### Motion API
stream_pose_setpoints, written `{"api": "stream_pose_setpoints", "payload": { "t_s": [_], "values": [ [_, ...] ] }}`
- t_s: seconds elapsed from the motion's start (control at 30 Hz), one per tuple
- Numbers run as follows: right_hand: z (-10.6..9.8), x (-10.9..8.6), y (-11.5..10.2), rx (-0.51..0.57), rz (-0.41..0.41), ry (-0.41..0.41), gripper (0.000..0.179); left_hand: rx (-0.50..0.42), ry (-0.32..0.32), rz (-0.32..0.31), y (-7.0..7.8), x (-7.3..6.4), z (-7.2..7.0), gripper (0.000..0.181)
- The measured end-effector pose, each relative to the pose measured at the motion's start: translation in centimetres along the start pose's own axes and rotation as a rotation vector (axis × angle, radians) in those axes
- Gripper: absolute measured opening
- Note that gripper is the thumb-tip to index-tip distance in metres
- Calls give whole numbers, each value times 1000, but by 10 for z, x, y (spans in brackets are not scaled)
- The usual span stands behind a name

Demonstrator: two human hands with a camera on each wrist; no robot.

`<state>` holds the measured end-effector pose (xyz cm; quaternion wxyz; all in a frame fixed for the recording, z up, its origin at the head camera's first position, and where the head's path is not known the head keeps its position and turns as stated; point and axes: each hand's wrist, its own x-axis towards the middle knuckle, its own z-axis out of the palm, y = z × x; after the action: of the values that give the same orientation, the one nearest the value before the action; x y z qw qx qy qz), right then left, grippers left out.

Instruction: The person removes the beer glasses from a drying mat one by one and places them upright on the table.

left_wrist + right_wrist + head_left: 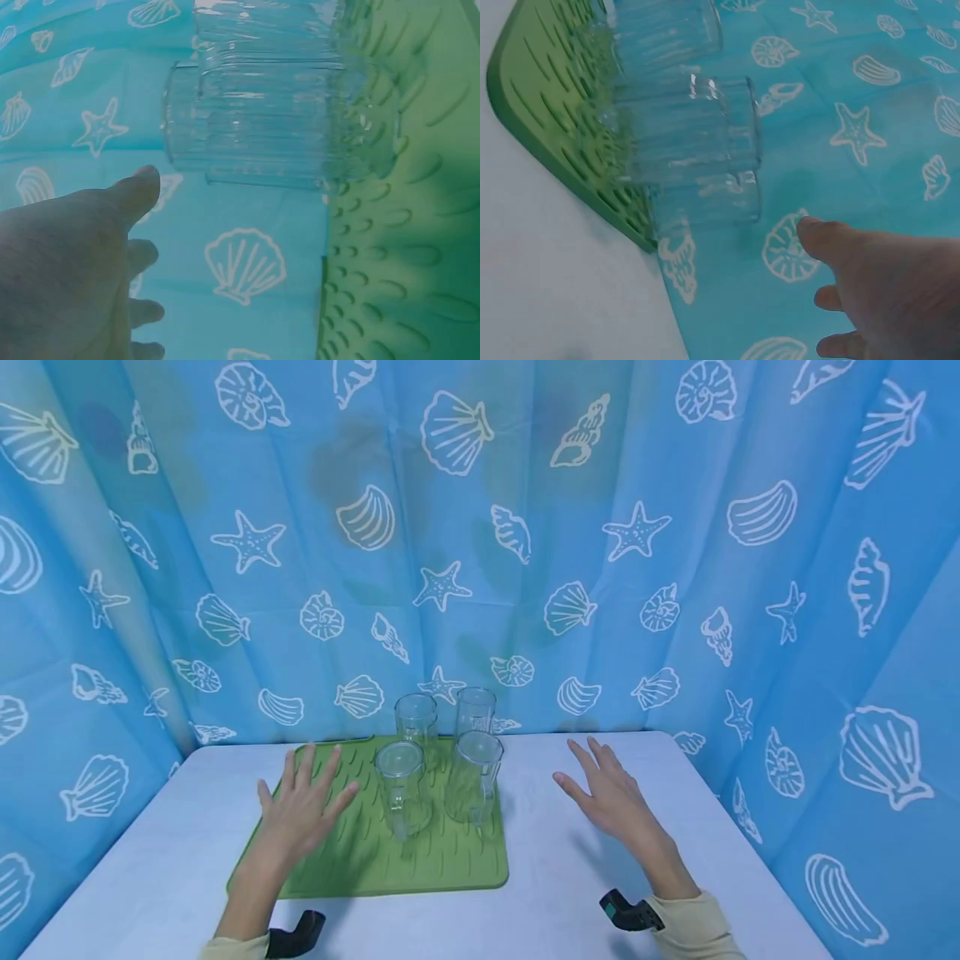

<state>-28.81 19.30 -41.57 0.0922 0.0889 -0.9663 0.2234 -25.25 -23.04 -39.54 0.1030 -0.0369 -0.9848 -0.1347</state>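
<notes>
Several clear glass mugs stand on the right part of a green ridged mat point(330, 860). In front are a left mug point(403, 789) and a right mug point(474, 777), handles toward me; two more, a back left glass point(416, 718) and a back right glass point(476, 706), stand behind. My left hand point(296, 814) hovers over the mat's left part, fingers spread, holding nothing. Out to the right of the mat, my right hand point(611, 797) is held above the white table with fingers extended and nothing in it. Both wrist views show the mugs point(262, 112) beyond the thumbs.
The mat lies on a white-covered table point(570, 877). A blue curtain point(480, 552) with white shell and starfish prints hangs behind the table and along both sides. Black wrist devices, one on the left point(296, 935) and one on the right point(630, 913), sit at the sleeve cuffs.
</notes>
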Motion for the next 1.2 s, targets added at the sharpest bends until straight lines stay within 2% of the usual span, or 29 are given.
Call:
{"api": "stream_pose_setpoints", "payload": {
  "t_s": [0.23, 0.33, 0.47, 0.63, 0.73, 0.9, 1.07, 1.2],
  "values": [
    [13, -2, -12, -6, -89, 147, 63, -13, -8, 16, 2, -4, 8, 75],
    [19, -4, -19, 18, -100, 178, 58, 5, 3, 25, 1, -7, 11, 75],
    [28, -6, -30, 113, -87, 182, 53, 25, 4, 28, -1, -10, 18, 75],
    [36, -10, -42, 274, -104, 193, 42, 71, -52, 18, -6, -14, 31, 76],
    [38, -10, -48, 356, -95, 161, 39, 91, -105, 5, -12, -17, 42, 74],
    [42, -11, -58, 444, -57, 73, 36, 59, -214, -40, -21, -21, 54, 75],
    [47, -11, -66, 492, -78, 16, 35, 25, -298, -71, -28, -21, 62, 80],
    [50, -11, -69, 541, -100, -27, 37, -3, -339, -87, -30, -19, 65, 82]
  ]
}}
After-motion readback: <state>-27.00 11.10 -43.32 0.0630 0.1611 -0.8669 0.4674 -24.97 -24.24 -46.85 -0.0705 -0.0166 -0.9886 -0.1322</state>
